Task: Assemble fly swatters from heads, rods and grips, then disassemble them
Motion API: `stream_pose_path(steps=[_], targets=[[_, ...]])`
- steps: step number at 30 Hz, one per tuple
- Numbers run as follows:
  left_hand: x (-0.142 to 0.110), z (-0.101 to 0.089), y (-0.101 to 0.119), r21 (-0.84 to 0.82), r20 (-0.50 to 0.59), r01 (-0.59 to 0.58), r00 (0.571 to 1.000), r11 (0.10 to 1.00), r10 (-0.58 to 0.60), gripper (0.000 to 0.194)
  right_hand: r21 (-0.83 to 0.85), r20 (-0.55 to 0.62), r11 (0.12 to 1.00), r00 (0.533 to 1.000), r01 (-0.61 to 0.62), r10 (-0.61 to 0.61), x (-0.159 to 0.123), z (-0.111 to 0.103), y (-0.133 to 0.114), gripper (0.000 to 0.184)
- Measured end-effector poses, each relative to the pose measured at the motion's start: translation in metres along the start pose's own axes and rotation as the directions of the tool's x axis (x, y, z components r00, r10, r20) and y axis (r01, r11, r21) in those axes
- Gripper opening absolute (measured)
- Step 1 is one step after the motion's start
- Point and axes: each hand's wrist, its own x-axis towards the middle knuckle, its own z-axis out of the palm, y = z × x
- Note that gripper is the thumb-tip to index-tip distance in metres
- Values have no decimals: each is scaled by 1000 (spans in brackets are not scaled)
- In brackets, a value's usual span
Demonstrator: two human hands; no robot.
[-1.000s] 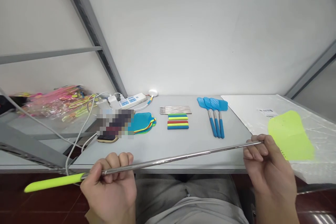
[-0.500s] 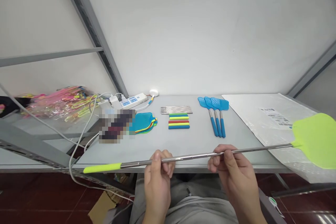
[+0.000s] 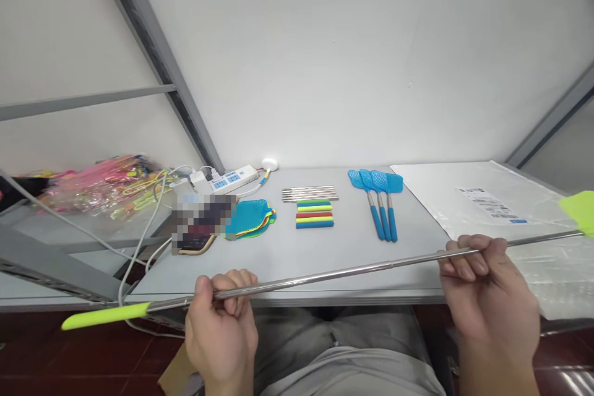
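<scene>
I hold a long telescopic fly swatter across my lap, in front of the grey table. Its steel rod is stretched far out. My left hand is closed round the rod near the yellow-green handle grip. My right hand pinches the rod farther right. The yellow-green swatter head shows partly at the right edge of the view.
On the table lie three blue swatters, a row of coloured foam grips, steel rods, stacked swatter heads, a power strip with cables, and a plastic-wrapped white sheet. A bag of pink and yellow items rests at left.
My hands have slid apart along the rod from near its middle. The rod is now longer, and the swatter head has moved right, mostly out of view.
</scene>
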Motion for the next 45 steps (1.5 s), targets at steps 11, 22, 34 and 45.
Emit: stream_pose_path(steps=[11,22,34,45], targets=[[-40,20,-39,57,282,152,945,987,-162,51,-135,176,991,984,11,13,-22,0,38,19],[-39,19,-32,95,197,161,964,982,-177,49,-213,374,977,923,-11,91,-48,-4,50,24],[-6,15,2,19,-98,-28,995,999,29,47,-145,156,986,983,-78,101,-24,-5,34,20],[17,5,17,74,-200,-36,978,997,50,42,20,-5,996,996,-85,85,2,-10,14,20]])
